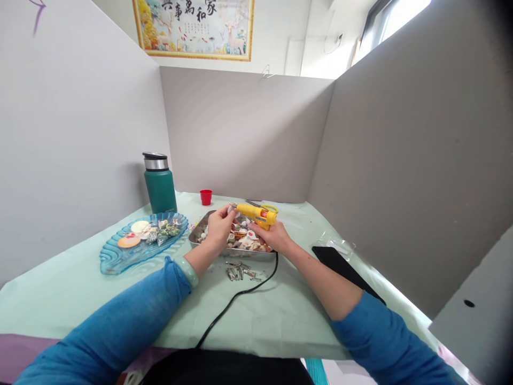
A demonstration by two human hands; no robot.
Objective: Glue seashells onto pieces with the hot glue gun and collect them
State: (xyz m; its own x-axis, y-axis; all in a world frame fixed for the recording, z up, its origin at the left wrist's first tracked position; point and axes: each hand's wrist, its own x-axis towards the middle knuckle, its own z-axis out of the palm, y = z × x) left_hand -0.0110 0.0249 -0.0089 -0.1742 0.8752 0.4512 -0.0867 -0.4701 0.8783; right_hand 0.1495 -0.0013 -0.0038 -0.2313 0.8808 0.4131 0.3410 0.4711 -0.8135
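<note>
Head view: green bottle (160, 187) stands behind blue tray (120, 259).

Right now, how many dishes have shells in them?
2. One is the blue dish on the left, beside the green bottle. The other is the metal tray in the middle, partly behind the left hand. I can't see inside the red cup.

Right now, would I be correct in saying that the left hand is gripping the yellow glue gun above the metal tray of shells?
Not quite: it is the right hand that grips the yellow glue gun above the metal tray, as the head view shows.
</note>
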